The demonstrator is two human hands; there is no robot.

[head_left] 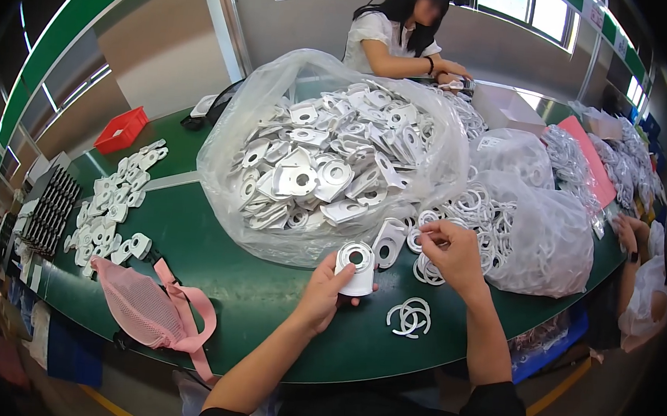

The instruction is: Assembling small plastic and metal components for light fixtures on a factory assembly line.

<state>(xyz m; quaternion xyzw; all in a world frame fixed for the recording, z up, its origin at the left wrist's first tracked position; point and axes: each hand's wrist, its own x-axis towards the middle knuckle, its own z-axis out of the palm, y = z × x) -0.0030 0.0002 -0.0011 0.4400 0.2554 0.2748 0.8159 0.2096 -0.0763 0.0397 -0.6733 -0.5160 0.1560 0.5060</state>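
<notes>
**Hands at the bagged parts, centre of frame**

While the left hand (326, 289) grips a white plastic bracket (356, 267) just below centre of the frame, closed about its lower part with the round opening turned upward, the right hand (454, 251) sits to its right with fingers pinched together at a thin white ring (422, 231). Whether that ring is fully lifted clear cannot be told. The bracket is held face-up and close to the ring hand, a position that appears to suit bringing the two parts together.

Directly above the hands, a large clear bag of brackets (325, 157) lies open on the green table (250, 287), within reach. To the right, a second bag of rings (537, 230) spills loose rings toward the right hand. A few more rings (409, 318) lie on the table below the hands.

At left of frame, finished-looking brackets in rows (113, 204) are laid apart from the bulk stock. A pink mesh pouch (148, 311) rests at lower left, a red bin (121, 129) at upper left. Another person (399, 39) works at the top of frame.
</notes>
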